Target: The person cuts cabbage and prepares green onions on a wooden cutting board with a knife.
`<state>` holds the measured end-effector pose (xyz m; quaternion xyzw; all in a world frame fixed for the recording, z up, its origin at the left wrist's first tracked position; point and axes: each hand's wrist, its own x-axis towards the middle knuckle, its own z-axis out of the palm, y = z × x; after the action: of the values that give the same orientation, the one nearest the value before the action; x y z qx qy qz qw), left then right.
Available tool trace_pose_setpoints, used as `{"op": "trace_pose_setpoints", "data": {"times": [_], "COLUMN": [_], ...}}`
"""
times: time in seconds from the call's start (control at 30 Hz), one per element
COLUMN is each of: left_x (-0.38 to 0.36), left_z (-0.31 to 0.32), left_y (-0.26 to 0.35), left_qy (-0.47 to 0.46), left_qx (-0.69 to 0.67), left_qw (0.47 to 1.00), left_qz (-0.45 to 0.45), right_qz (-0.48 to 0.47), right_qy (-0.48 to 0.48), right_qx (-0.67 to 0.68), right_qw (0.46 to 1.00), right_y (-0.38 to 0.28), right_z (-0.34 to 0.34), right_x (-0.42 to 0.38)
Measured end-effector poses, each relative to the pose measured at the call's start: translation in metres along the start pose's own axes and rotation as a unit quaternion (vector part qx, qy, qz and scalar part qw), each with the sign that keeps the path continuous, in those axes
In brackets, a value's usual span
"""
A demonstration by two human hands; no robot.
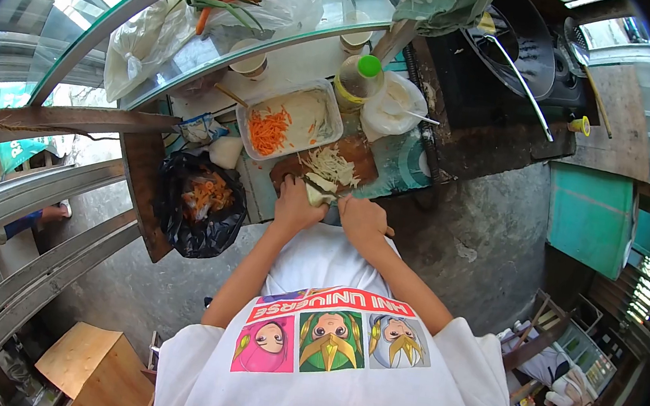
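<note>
My left hand (298, 206) is closed on a pale green cabbage piece (316, 196) at the near edge of a brown wooden cutting board (286, 174). Close beside it, my right hand (363, 219) wraps round a knife, whose wooden handle end (391, 231) pokes out past the fist. The blade is mostly hidden by the hands and the cabbage. Thin cabbage shreds (333, 165) lie heaped on the board just beyond my fingers. Behind the board, a white plastic tub (336, 134) contains orange carrot shreds (267, 130) and a pale mixture.
A black plastic bag (216, 241) with orange peelings hangs open at the left. Behind stand a green-capped bottle (357, 86) and a white container (392, 102) with a spoon. A wok (520, 41) sits on the stove at right. Glass shelving (279, 41) edges the counter.
</note>
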<state>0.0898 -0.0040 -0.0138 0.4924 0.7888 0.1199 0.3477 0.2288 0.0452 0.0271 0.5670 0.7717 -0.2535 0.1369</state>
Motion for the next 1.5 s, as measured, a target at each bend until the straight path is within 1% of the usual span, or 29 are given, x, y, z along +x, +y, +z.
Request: {"op": "trace_pose_setpoints", "data": {"times": [0.07, 0.1, 0.23, 0.33, 0.37, 0.43, 0.47, 0.53, 0.6, 0.67, 0.73, 0.8, 0.83, 0.9, 0.97, 1.1, 1.17, 1.3, 1.37, 1.4, 1.47, 1.5], "left_x": [0.003, 0.002, 0.003, 0.004, 0.003, 0.002, 0.004, -0.001, 0.0, -0.004, -0.006, -0.009, -0.01, -0.01, -0.012, -0.012, -0.014, -0.013, -0.014, -0.017, -0.014, -0.016], "left_z": [0.0, 0.0, 0.0, 0.0, 0.0, -0.005, -0.005, -0.001, -0.003, -0.002, 0.001, 0.007, 0.01, 0.012, 0.013, 0.012, 0.012, 0.01, 0.009, 0.007, 0.004, 0.006], "left_y": [-0.001, -0.003, -0.002, 0.0, 0.001, -0.001, -0.001, 0.002, 0.0, 0.002, 0.003, 0.001, 0.0, 0.0, 0.001, 0.004, 0.005, 0.007, 0.011, 0.011, 0.009, 0.009], "left_qy": [-0.008, -0.016, -0.004, -0.001, -0.008, -0.012, -0.015, -0.023, 0.001, 0.001, -0.002, 0.064, 0.064, 0.097, 0.097, 0.083, 0.087, 0.091, 0.092, 0.092, 0.09, 0.083], "left_qx": [-0.009, -0.016, 0.002, -0.006, -0.011, -0.009, -0.011, -0.02, -0.029, -0.016, -0.005, 0.042, 0.043, 0.054, 0.053, 0.045, 0.042, 0.034, 0.032, 0.034, 0.028, 0.014], "left_qw": [1.0, 1.0, 1.0, 1.0, 1.0, 1.0, 1.0, 0.999, 0.999, 1.0, 1.0, 0.995, 0.995, 0.991, 0.991, 0.993, 0.993, 0.993, 0.993, 0.993, 0.993, 0.995], "left_qz": [-0.001, -0.003, -0.002, -0.001, 0.001, 0.002, -0.005, -0.017, 0.02, 0.015, 0.012, 0.06, 0.061, 0.076, 0.075, 0.07, 0.07, 0.061, 0.066, 0.07, 0.065, 0.056], "right_qz": [-0.008, 0.002, 0.011, 0.03, 0.031, -0.026, -0.029, 0.003, -0.012, -0.002, -0.011, -0.017, -0.018, -0.022, 0.003, -0.002, -0.018, -0.017, -0.019, -0.021, -0.046, -0.047], "right_qy": [-0.001, -0.022, -0.067, -0.083, -0.084, -0.032, -0.029, 0.007, 0.014, -0.01, -0.01, -0.01, 0.002, 0.015, -0.02, -0.034, -0.014, -0.044, -0.047, -0.049, -0.032, -0.034], "right_qx": [0.005, -0.004, -0.025, -0.022, -0.023, 0.0, 0.001, 0.015, 0.032, 0.059, 0.059, 0.06, 0.046, 0.032, 0.001, 0.028, 0.053, 0.029, 0.053, 0.054, 0.11, 0.108], "right_qw": [1.0, 1.0, 0.997, 0.996, 0.996, 0.999, 0.999, 1.0, 0.999, 0.998, 0.998, 0.998, 0.999, 0.999, 1.0, 0.999, 0.998, 0.998, 0.997, 0.997, 0.992, 0.992], "right_y": [-0.002, -0.003, 0.003, 0.0, 0.005, 0.011, 0.016, 0.031, 0.036, 0.034, 0.027, 0.022, 0.021, 0.018, 0.013, 0.01, 0.007, 0.019, 0.013, 0.014, 0.018, 0.026], "right_z": [0.002, 0.003, -0.005, 0.007, 0.012, 0.015, 0.014, 0.002, 0.0, -0.001, -0.013, -0.014, -0.012, -0.012, -0.01, 0.004, 0.003, 0.001, 0.009, 0.005, -0.008, -0.009], "right_x": [0.006, 0.008, 0.002, 0.017, 0.019, 0.022, 0.022, 0.007, 0.008, 0.006, -0.001, -0.008, -0.011, -0.011, -0.011, 0.004, 0.006, 0.004, 0.017, 0.014, 0.011, 0.007]}}
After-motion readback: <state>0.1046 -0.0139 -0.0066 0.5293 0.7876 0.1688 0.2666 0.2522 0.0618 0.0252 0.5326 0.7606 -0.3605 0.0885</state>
